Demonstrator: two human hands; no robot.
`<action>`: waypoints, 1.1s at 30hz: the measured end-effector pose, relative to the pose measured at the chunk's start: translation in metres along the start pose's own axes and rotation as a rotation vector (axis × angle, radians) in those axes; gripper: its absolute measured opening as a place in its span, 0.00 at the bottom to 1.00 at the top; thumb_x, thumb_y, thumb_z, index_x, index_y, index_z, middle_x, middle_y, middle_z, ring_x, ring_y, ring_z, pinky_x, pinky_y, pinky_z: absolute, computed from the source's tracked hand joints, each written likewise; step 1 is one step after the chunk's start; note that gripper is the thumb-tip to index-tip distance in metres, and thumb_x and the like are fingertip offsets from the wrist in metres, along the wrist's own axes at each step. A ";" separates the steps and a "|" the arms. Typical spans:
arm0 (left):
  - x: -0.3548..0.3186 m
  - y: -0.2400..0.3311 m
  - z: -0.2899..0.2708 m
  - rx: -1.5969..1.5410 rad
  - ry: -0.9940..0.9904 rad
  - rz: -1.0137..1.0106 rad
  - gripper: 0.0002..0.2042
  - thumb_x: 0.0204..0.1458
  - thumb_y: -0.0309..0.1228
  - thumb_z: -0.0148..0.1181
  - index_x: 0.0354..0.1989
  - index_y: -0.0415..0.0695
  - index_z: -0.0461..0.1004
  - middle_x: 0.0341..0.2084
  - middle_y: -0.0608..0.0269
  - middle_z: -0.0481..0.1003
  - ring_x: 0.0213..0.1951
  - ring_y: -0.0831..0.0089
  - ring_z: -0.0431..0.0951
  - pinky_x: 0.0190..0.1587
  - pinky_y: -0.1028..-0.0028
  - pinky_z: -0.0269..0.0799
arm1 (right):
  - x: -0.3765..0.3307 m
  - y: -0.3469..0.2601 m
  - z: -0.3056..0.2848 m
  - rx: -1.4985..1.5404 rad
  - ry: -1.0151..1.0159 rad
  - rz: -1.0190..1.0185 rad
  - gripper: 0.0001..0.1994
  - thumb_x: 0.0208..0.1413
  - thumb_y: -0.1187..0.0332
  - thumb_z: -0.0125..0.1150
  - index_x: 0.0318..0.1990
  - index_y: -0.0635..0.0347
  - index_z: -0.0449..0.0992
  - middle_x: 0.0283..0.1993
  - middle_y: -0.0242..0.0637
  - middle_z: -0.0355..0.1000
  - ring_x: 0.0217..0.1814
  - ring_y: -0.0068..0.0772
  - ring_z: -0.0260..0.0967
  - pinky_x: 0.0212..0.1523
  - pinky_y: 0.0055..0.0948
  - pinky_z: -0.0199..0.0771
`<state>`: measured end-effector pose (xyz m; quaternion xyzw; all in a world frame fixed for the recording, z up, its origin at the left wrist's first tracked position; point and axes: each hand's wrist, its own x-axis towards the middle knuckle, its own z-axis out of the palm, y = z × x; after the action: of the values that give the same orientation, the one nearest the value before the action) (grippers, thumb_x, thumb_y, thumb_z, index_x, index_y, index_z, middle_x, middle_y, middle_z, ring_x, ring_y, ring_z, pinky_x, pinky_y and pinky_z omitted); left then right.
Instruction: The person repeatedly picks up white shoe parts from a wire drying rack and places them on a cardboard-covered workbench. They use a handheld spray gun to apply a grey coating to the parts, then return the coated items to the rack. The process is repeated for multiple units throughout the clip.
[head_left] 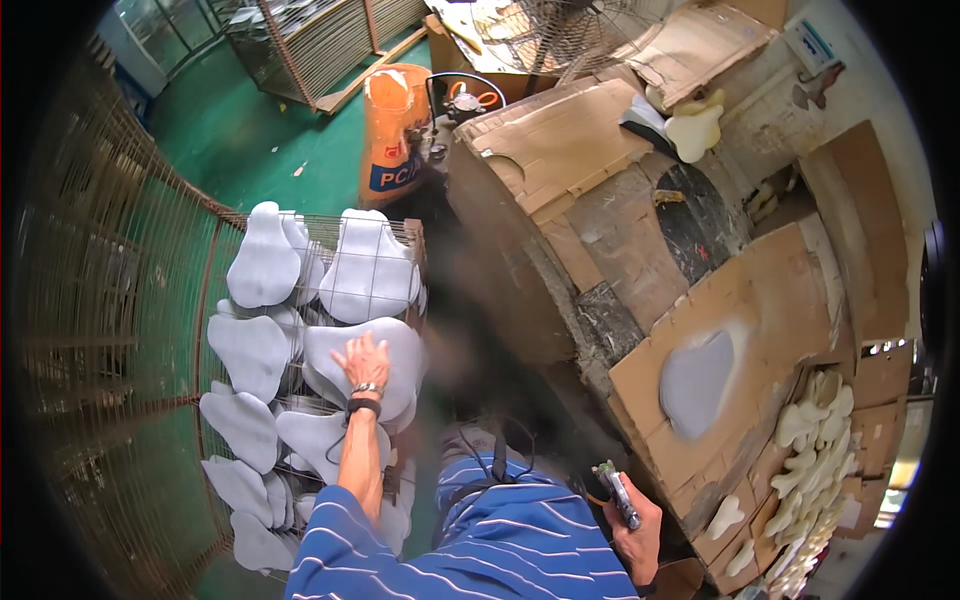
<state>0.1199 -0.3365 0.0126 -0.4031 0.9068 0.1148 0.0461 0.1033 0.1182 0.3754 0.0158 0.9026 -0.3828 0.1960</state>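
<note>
Grey-coated paddle-shaped blanks [365, 365] fill the wire rack [215, 300]; my left hand [362, 362] rests open on one, right hand [635, 525] clenched around the spray gun [618, 495]; I judge racking underway

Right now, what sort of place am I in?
Probably a small spray-painting workshop. Grey-coated flat pieces rest on a wire rack under your left hand, your right hand holds a spray gun, and uncoated cream pieces are stacked beside a cardboard-covered stand.
</note>
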 end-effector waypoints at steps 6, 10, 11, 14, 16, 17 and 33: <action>0.006 -0.024 0.010 -0.021 0.172 0.162 0.22 0.59 0.44 0.61 0.59 0.48 0.74 0.60 0.63 0.74 0.68 0.57 0.65 0.71 0.31 0.42 | 0.005 -0.003 0.004 0.010 -0.031 -0.019 0.24 0.53 0.81 0.66 0.60 0.70 0.76 0.40 0.45 0.80 0.40 0.24 0.74 0.47 0.25 0.74; 0.009 -0.006 -0.001 0.011 -0.010 0.251 0.24 0.59 0.45 0.60 0.61 0.48 0.74 0.61 0.62 0.75 0.70 0.53 0.63 0.73 0.32 0.37 | 0.009 0.001 0.002 -0.025 -0.065 -0.006 0.25 0.52 0.80 0.67 0.60 0.70 0.76 0.39 0.45 0.80 0.40 0.25 0.75 0.46 0.26 0.74; 0.010 -0.002 -0.004 0.025 -0.074 0.222 0.24 0.59 0.45 0.60 0.62 0.48 0.74 0.61 0.61 0.76 0.70 0.53 0.63 0.73 0.32 0.36 | 0.009 0.006 0.001 -0.037 -0.060 -0.027 0.25 0.52 0.80 0.67 0.60 0.70 0.76 0.40 0.45 0.80 0.40 0.25 0.75 0.46 0.26 0.74; 0.006 -0.011 -0.006 0.070 0.023 0.120 0.22 0.58 0.43 0.61 0.59 0.51 0.75 0.58 0.63 0.78 0.66 0.56 0.68 0.72 0.31 0.39 | 0.007 0.023 -0.002 -0.057 -0.038 -0.055 0.25 0.52 0.80 0.67 0.60 0.70 0.76 0.41 0.46 0.81 0.40 0.26 0.76 0.47 0.26 0.74; 0.006 -0.020 0.002 0.046 0.102 0.067 0.21 0.58 0.41 0.62 0.59 0.52 0.74 0.56 0.65 0.78 0.64 0.59 0.70 0.71 0.32 0.43 | 0.006 0.024 -0.003 -0.062 -0.024 -0.045 0.25 0.52 0.80 0.68 0.60 0.70 0.76 0.43 0.47 0.81 0.42 0.27 0.77 0.48 0.26 0.75; 0.007 -0.022 0.002 0.021 0.126 0.045 0.21 0.58 0.40 0.62 0.60 0.53 0.73 0.55 0.65 0.78 0.63 0.60 0.71 0.71 0.32 0.44 | 0.005 0.025 -0.003 -0.057 -0.024 -0.045 0.25 0.52 0.80 0.68 0.60 0.70 0.76 0.44 0.48 0.81 0.43 0.28 0.78 0.49 0.27 0.75; 0.035 0.012 0.015 -0.483 0.425 -0.137 0.22 0.59 0.30 0.59 0.62 0.43 0.68 0.56 0.48 0.70 0.58 0.47 0.73 0.57 0.51 0.71 | -0.013 0.054 -0.013 0.016 0.039 0.003 0.26 0.51 0.80 0.69 0.60 0.69 0.75 0.47 0.51 0.81 0.44 0.37 0.79 0.49 0.30 0.75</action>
<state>0.0876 -0.3505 -0.0063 -0.4773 0.8135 0.2367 -0.2333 0.1210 0.1667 0.3512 0.0262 0.9032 -0.3895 0.1786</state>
